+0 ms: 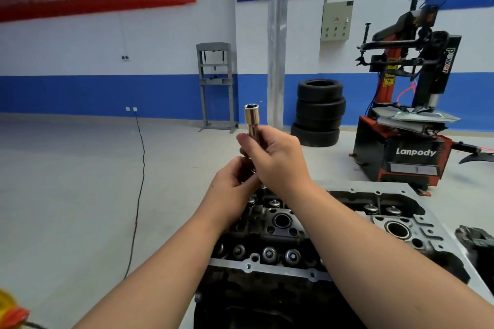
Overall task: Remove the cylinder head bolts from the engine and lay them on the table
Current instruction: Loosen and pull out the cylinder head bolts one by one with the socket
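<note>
Judging by the frame, no bolt is yet seen out: a socket (pixel 251 115) is gripped mid-frame by the right hand (pixel 275 157) and left hand (pixel 232 181), above the engine (pixel 294 235) at lower centre.

You hold a long metal socket (pixel 251 117) upright above the engine (pixel 280 235), its open end pointing up and showing a dark toothed mouth. Its shiny barrel has a brassy tint, and only the upper part shows above your right hand (pixel 275 157), which grips it around the middle. Your left hand (pixel 235 181) pinches the dark lower end just beneath, touching the right hand; what exactly sits there is hidden by your fingers. The engine lies below your forearms with its top uncovered: a grey flanged rim, dark oily recesses, round valve spring caps in rows and two large round bores.
</note>
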The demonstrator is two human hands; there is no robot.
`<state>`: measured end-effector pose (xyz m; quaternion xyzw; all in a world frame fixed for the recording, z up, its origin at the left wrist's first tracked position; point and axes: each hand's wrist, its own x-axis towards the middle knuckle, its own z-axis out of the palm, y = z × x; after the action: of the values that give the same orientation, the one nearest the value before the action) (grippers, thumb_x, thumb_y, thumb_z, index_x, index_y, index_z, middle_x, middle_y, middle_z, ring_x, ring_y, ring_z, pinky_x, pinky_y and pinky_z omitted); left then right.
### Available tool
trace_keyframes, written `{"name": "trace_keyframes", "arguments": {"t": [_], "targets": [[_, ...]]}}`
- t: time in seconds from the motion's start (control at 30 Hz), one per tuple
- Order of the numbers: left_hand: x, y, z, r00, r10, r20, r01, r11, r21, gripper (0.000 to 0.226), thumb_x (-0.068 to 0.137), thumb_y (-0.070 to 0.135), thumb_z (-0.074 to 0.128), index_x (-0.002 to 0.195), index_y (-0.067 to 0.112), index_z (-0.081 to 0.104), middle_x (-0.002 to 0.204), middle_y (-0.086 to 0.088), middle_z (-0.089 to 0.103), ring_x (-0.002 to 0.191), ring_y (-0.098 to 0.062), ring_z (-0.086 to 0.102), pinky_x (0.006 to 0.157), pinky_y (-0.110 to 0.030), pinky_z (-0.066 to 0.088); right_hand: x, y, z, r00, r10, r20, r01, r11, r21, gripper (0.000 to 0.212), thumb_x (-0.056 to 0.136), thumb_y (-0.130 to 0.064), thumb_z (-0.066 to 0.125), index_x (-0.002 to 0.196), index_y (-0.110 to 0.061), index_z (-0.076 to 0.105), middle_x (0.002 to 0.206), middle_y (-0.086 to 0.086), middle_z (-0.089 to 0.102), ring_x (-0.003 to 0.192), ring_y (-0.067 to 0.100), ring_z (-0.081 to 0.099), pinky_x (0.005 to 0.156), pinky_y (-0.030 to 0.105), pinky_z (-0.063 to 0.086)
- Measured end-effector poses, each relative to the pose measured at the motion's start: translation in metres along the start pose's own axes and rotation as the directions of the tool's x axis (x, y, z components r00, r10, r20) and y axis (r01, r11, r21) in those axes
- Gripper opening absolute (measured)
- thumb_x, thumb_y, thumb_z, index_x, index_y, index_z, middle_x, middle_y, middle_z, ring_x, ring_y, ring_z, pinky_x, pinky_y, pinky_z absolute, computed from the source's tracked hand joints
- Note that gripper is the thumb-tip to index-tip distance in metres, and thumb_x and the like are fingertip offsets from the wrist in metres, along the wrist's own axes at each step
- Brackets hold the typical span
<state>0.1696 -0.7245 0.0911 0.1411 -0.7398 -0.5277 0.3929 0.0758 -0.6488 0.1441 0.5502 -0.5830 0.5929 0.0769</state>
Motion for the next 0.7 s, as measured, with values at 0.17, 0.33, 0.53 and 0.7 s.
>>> {"name": "trace_keyframes", "arguments": {"t": [0.17,0.33,0.53,0.7], "targets": [[-0.0028,-0.0051,-0.0023,0.994,-0.01,0.107,0.012,1.0,-0.024,0.03,0.098,0.04,0.055,0.12,0.028,0.071,0.116,0.0,0.078,0.117,-0.022,0.07,0.109,-0.051,0.049,0.0027,0.0031,-0.0052,0.996,0.077,0.044,-0.08,0.993,0.088,0.021,0.098,-0.032,0.063,0.092,-0.013,0.07,0.082,-0.007,0.073,0.068,0.02,0.072,0.058,0.03,0.059],[-0.0001,-0.0061,-0.0033,0.997,0.073,0.033,-0.075,0.994,0.077,0.023,0.095,0.039,0.059,0.111,0.03,0.073,0.103,0.003,0.079,0.103,-0.017,0.073,0.099,-0.047,0.055,0.0052,0.0033,-0.0051,0.994,0.051,0.096,-0.056,0.997,0.052,0.024,0.099,-0.036,0.058,0.094,-0.015,0.068,0.085,-0.005,0.073,0.083,0.009,0.07,0.073,0.035,0.058],[0.0022,-0.0074,-0.003,0.997,0.08,-0.024,-0.079,0.996,0.039,0.015,0.092,0.038,0.069,0.102,0.034,0.079,0.1,0.0,0.08,0.102,-0.022,0.075,0.097,-0.045,0.058,0.0021,0.0026,-0.0064,0.995,0.037,-0.097,-0.044,0.996,-0.079,0.028,0.084,-0.038,0.079,0.086,-0.016,0.062,0.069,-0.012,0.061,0.068,0.006,0.06,0.066,0.03,0.054],[0.0035,-0.0088,-0.0026,0.995,0.048,-0.084,-0.047,0.999,0.02,0.013,0.087,0.034,0.081,0.091,0.024,0.074,0.085,0.0,0.078,0.079,-0.011,0.073,0.072,-0.027,0.056,-0.0024,-0.0029,-0.0076,0.999,-0.001,-0.039,-0.001,0.999,-0.043,0.021,0.092,-0.03,0.071,0.088,-0.01,0.068,0.071,0.001,0.067,0.068,0.02,0.065,0.067,0.047,0.055]]}}
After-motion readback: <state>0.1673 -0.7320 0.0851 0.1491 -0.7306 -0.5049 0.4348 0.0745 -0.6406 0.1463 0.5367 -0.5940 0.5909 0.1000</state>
